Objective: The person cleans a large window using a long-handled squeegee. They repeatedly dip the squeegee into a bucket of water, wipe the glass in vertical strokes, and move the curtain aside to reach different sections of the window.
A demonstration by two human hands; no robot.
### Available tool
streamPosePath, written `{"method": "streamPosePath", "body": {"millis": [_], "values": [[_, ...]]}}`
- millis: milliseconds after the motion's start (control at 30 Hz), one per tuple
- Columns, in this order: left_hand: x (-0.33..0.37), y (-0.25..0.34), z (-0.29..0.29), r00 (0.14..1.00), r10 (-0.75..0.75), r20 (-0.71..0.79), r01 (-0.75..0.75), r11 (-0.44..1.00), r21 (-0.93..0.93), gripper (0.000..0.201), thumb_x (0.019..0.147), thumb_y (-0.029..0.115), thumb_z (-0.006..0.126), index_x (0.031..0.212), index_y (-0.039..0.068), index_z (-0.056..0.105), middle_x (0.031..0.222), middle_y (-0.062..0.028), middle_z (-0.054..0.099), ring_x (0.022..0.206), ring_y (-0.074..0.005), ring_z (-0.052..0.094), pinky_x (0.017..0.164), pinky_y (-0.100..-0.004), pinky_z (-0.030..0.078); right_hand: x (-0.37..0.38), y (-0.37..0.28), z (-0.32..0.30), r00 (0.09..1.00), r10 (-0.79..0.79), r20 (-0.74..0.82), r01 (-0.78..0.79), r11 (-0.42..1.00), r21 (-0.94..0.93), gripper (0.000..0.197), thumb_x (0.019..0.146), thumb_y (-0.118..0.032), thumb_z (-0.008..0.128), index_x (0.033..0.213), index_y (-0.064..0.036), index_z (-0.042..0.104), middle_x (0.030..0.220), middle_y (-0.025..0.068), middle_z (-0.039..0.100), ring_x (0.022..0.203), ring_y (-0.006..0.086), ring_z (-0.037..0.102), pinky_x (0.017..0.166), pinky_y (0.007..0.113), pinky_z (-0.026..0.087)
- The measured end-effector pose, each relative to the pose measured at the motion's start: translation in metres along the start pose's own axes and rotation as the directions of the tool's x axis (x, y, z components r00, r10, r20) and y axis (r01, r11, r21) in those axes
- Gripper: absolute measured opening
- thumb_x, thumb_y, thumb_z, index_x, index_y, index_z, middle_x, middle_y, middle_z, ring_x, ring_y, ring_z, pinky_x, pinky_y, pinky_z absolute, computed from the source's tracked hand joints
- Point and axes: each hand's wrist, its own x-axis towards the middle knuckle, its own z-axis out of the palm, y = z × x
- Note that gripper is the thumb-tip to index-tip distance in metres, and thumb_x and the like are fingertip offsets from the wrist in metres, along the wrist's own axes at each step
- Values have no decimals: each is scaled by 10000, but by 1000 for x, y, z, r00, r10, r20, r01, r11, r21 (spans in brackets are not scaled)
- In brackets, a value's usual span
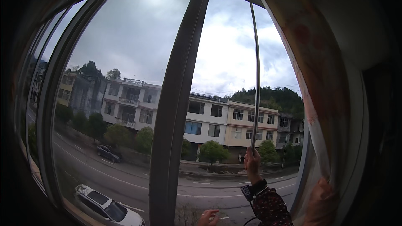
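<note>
Head view: the left hand [252, 163], with a watch on a patterned sleeve, sits at about five o'clock in the picture. Its fingers are closed round the bottom end of a thin pale rod [256, 79]. The rod stands just in front of the glass, right of the dark window post [176, 100]. Its long axis is nearly upright, leaning a little at the top towards twelve o'clock, and its upper end reaches the top of the curtain [310, 58]. The right hand [320, 201], low at four o'clock, is bunched tight on the curtain's inner edge, gathering the cloth.

Judging by both grips, the work in hand is shifting the curtain along the window with the rod. A further move would need a firm grip low on the rod and a sideways pull, with the cloth kept clear.

A few fingertips [208, 217] show at six o'clock, loosely curled and holding nothing. I cannot tell whose they are.
</note>
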Motion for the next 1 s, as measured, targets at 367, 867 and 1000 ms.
{"method": "streamPosePath", "body": {"millis": [367,867,1000], "values": [[-35,54,9,996,29,-88,-40,992,-117,388,794,175,639,1173,109,584,926,-102,585,804,-205,601,736,-333,500,-37,55,-27,986,-113,-120,73,953,-294,297,913,-282,582,727,-64,504,548,-11,442,466,86,435,430,288,347],[179,209,33,741,609,-284,-580,793,186,548,924,209,510,1394,12,309,1313,-231,427,1188,-328,461,993,-373,367,-82,65,-20,960,-282,2,242,822,-515,189,925,-183,541,842,-15,560,713,13,585,645,89,537,557,259,434],[199,237,18,942,322,-96,-335,921,-198,278,957,236,485,1110,4,469,893,-131,594,818,-216,595,741,-331,476,-113,68,6,978,-201,-50,169,915,-367,210,863,-161,593,1002,-7,561,846,178,642,811,261,655,653,344,479]]}}
